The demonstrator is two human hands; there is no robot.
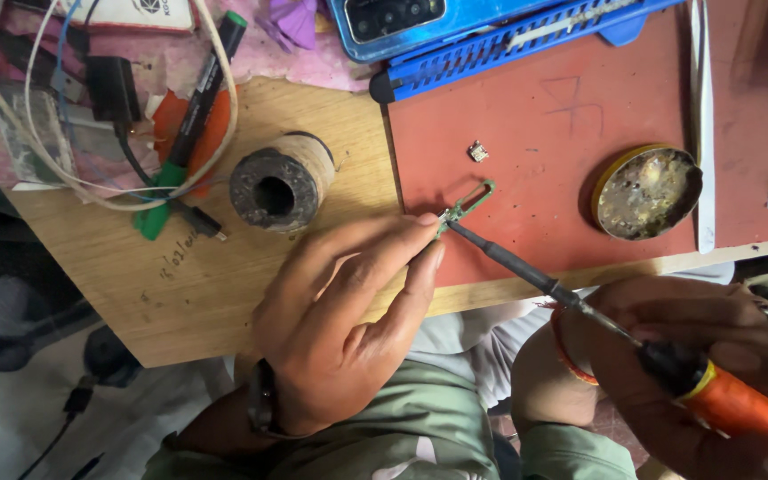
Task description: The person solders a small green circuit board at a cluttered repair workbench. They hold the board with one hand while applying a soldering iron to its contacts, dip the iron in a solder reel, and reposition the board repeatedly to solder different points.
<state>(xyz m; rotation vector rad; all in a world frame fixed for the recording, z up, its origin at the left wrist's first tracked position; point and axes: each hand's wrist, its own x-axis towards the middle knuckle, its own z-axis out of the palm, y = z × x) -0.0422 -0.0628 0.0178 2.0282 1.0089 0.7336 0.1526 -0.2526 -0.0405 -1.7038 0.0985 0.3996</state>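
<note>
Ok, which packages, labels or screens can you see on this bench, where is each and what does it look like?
Phone: top edge, centre; blue back up, dark camera strip, no screen showing.
Printed box or card: top left corner; white with a dark round mark.
Marker pen: left, on the cables; black label band, green ends.
Handwriting: wooden board, left of the left hand; faint dark scrawl.
</note>
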